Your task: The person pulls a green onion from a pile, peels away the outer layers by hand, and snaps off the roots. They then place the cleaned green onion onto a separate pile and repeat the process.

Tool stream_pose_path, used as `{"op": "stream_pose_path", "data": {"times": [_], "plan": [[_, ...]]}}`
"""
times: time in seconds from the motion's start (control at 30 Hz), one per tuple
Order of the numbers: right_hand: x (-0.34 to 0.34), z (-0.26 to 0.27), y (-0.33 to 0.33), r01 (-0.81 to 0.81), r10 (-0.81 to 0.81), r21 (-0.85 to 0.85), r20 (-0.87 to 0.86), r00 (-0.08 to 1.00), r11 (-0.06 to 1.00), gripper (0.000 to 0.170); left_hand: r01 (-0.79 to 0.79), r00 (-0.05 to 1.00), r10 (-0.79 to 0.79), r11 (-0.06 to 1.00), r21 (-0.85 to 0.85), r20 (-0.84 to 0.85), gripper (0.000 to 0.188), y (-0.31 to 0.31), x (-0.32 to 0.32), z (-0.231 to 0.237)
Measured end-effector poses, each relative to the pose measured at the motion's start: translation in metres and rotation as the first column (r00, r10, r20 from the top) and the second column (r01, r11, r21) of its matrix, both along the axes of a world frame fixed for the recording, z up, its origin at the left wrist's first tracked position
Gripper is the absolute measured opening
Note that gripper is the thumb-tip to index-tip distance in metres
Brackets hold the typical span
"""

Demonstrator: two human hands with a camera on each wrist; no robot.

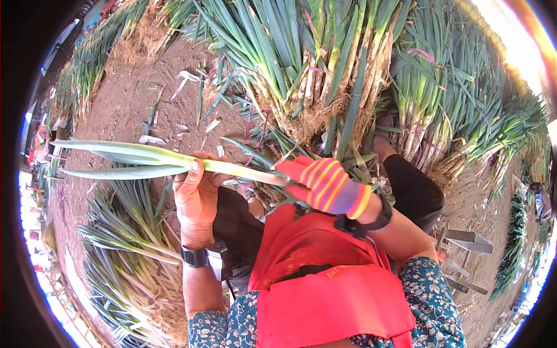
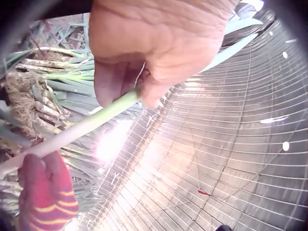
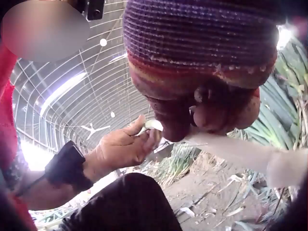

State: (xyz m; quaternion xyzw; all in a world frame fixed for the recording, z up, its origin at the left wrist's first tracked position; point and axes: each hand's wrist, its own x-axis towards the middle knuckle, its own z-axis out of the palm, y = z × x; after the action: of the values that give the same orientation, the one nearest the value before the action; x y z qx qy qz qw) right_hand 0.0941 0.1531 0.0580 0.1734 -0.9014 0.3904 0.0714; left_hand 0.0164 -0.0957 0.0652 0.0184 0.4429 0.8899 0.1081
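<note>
Head view: your bare left hand (image 1: pixel 196 197) pinches long green-and-white leek (image 1: pixel 241 170) between thumb and fingers, near where leaves fork. Your right hand (image 1: pixel 332 187), in red, yellow and purple striped knit glove, grips leek's pale lower end. Pale shank spans gap between your hands, in front of red apron (image 1: pixel 336 301); green leaves reach out past your left hand. Loose leek pile (image 1: pixel 130 261) on ground beside your left forearm; big upright leek bundle (image 1: pixel 310 64) ahead.
</note>
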Motion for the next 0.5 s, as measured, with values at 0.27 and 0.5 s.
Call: {"op": "stream_pose_path", "data": {"times": [0.27, 0.5], "plan": [[-0.009, -0.016, -0.004, -0.174, 0.173, -0.009, -0.079, 0.982, 0.985, 0.024, 0.198, 0.978, -0.188, 0.973, -0.119, 0.086, 0.02, 0.037, 0.028, -0.022], [0.029, -0.065, 0.123, 0.147, -0.064, 0.337, -0.244, 0.968, 0.93, 0.011, -0.111, 0.99, 0.123, 0.979, -0.168, 0.062, 0.01, -0.01, -0.002, -0.009]]}}
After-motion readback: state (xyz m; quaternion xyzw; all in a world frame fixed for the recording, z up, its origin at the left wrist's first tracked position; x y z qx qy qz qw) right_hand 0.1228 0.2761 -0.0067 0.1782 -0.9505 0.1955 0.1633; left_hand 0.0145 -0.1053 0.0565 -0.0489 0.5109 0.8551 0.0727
